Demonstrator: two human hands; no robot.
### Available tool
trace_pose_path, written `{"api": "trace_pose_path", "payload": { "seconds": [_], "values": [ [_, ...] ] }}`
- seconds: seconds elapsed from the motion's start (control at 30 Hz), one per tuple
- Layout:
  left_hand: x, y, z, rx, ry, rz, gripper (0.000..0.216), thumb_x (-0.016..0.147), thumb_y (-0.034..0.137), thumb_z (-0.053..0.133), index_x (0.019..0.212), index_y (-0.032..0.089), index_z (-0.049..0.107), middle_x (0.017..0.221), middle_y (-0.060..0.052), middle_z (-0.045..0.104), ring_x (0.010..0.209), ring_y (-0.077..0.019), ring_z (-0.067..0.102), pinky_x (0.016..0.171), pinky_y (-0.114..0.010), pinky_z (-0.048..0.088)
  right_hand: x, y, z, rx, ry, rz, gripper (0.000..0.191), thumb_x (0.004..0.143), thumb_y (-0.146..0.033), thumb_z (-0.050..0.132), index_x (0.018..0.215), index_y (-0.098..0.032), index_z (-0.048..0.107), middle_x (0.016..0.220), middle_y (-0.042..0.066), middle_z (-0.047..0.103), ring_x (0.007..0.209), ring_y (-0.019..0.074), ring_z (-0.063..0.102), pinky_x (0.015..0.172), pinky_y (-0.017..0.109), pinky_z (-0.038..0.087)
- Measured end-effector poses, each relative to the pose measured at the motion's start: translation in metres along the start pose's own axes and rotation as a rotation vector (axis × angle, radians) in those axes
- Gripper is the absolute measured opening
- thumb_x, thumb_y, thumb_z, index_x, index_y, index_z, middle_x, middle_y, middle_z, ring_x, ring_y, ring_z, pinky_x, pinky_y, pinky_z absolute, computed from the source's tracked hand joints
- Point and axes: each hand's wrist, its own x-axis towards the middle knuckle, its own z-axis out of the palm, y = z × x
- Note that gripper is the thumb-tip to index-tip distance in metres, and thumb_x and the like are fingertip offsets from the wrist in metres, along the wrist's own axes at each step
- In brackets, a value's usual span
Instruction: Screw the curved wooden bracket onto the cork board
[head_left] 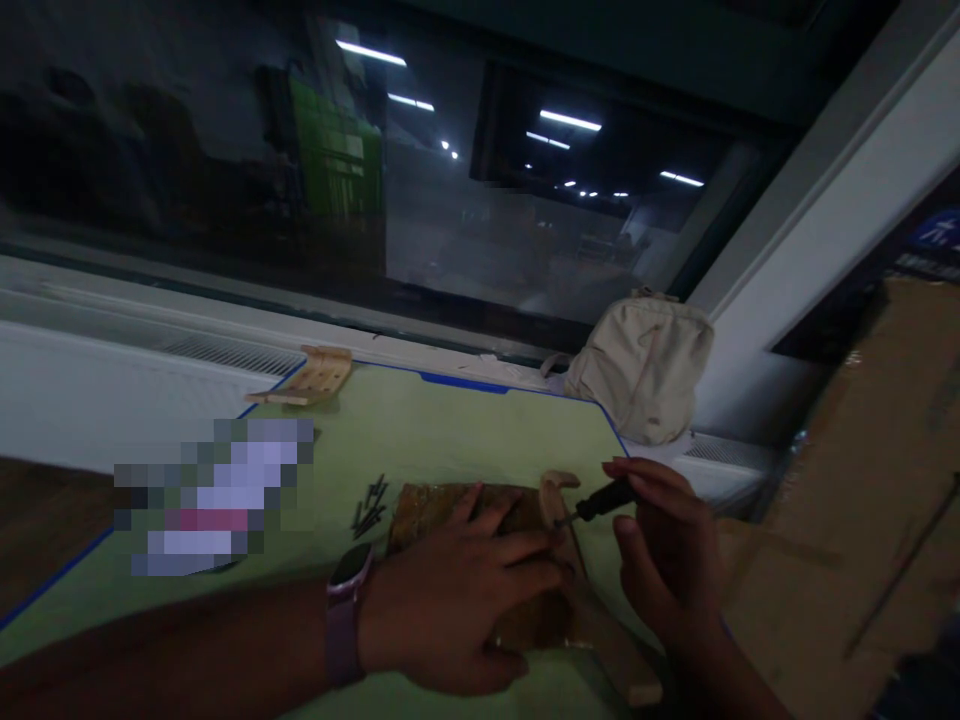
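Well, a wide dark window [525,170] fills the upper part of the view, with ceiling lights reflected in its glass. Below it runs a white ventilated panel [112,390], and a large cardboard box [847,500] stands at the right. The table [420,440] is covered by a pale green cutting mat with a blue edge. A beige cloth bag [641,370] sits just past the mat's far right corner, and a slatted wooden piece [315,375] lies at its far edge. A pixelated patch [214,495] hides whatever lies on the left of the mat.

Near the middle of the mat, the left hand [450,610], with a mauve-strapped watch [346,620] on its wrist, lies over a brown wooden panel [427,515], its fingers [517,545] slightly spread and resting on top. The right hand [667,560] is raised beside it, its fingers [645,480] pinching a black-handled screwdriver [604,500]. The screwdriver's thin shaft points left, its tip right by a rounded pale wooden piece [555,500] at the panel's right end. A small pile of dark screws [369,505] lies on the mat just left of the panel.
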Motion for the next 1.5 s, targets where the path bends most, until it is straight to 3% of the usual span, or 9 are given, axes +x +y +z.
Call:
{"api": "trace_pose_path", "payload": {
  "seconds": [0.13,0.3,0.57,0.73,0.9,1.07,1.17,1.37,1.5],
  "values": [
    [-0.001,0.002,-0.002,-0.011,-0.007,-0.022,0.075,0.086,0.046,0.079,0.154,0.032,0.049,0.163,-0.005,0.05,0.152,-0.0494,0.034,0.121,-0.08,0.02,0.005,-0.012,0.011,0.189,-0.108,0.026,0.041,0.099,-0.006,0.058,0.131,-0.032,0.058,0.111,0.006,0.073,0.101,0.0202,0.077,0.075,0.035,0.065],
    [-0.001,0.004,-0.003,-0.005,-0.005,-0.029,0.076,0.084,0.039,0.078,0.154,0.029,0.051,0.166,-0.008,0.046,0.153,-0.0512,0.031,0.12,-0.082,0.019,0.001,-0.005,0.009,0.057,0.042,0.002,0.042,0.089,-0.01,0.076,0.12,-0.033,0.059,0.093,0.0,0.067,0.08,0.0175,0.069,0.061,0.029,0.058],
    [0.002,0.007,-0.008,-0.017,-0.05,-0.048,0.075,0.082,0.032,0.078,0.153,0.029,0.054,0.165,-0.006,0.048,0.155,-0.052,0.027,0.12,-0.083,0.019,-0.006,0.003,0.001,-0.103,-0.042,0.003,0.035,0.102,-0.03,0.059,0.137,-0.031,0.059,0.123,0.012,0.066,0.114,0.027,0.07,0.089,0.05,0.063],
    [0.002,0.009,-0.007,-0.013,-0.064,-0.073,0.077,0.082,0.033,0.079,0.154,0.028,0.052,0.166,-0.006,0.047,0.155,-0.0517,0.028,0.121,-0.082,0.02,0.002,-0.008,0.013,0.123,-0.042,0.03,0.035,0.102,-0.013,0.057,0.132,-0.032,0.058,0.11,0.006,0.073,0.096,0.0196,0.077,0.077,0.037,0.066],
    [0.001,0.007,-0.007,-0.013,-0.073,-0.073,0.081,0.082,0.034,0.08,0.157,0.031,0.049,0.167,-0.004,0.045,0.156,-0.0504,0.026,0.121,-0.082,0.017,0.003,-0.001,0.007,0.065,0.03,0.045,0.041,0.093,-0.009,0.071,0.124,-0.033,0.058,0.095,0.001,0.068,0.08,0.0153,0.071,0.063,0.027,0.06],
    [0.0,0.005,-0.006,-0.02,-0.04,-0.049,0.075,0.086,0.044,0.078,0.155,0.033,0.049,0.167,-0.001,0.044,0.156,-0.0487,0.027,0.123,-0.08,0.017,0.001,-0.003,0.0,0.004,-0.012,0.018,0.028,0.103,-0.026,0.06,0.131,-0.027,0.065,0.113,0.011,0.07,0.103,0.0237,0.075,0.071,0.036,0.066],
    [-0.001,0.003,-0.004,-0.014,-0.023,-0.034,0.074,0.088,0.047,0.078,0.155,0.035,0.048,0.166,-0.001,0.046,0.153,-0.0481,0.032,0.123,-0.079,0.019,0.0,-0.01,0.002,0.056,-0.049,0.023,0.033,0.103,-0.014,0.056,0.131,-0.028,0.065,0.115,0.01,0.077,0.106,0.0236,0.078,0.08,0.041,0.068],
    [-0.001,0.0,0.002,0.012,0.006,-0.003,0.075,0.087,0.048,0.078,0.154,0.034,0.046,0.162,-0.002,0.05,0.153,-0.0502,0.031,0.118,-0.083,0.022,0.002,-0.006,0.002,0.108,0.088,0.068,0.039,0.088,-0.002,0.073,0.118,-0.028,0.07,0.099,0.003,0.074,0.086,0.0161,0.074,0.067,0.028,0.064],
    [0.001,0.0,0.002,0.026,0.026,0.018,0.077,0.086,0.05,0.079,0.153,0.031,0.047,0.159,-0.003,0.054,0.15,-0.0526,0.035,0.115,-0.085,0.026,0.004,0.0,-0.002,-0.041,0.172,0.026,0.031,0.09,-0.006,0.072,0.115,-0.025,0.074,0.103,0.006,0.07,0.094,0.0156,0.07,0.071,0.026,0.061]
  ]
}}
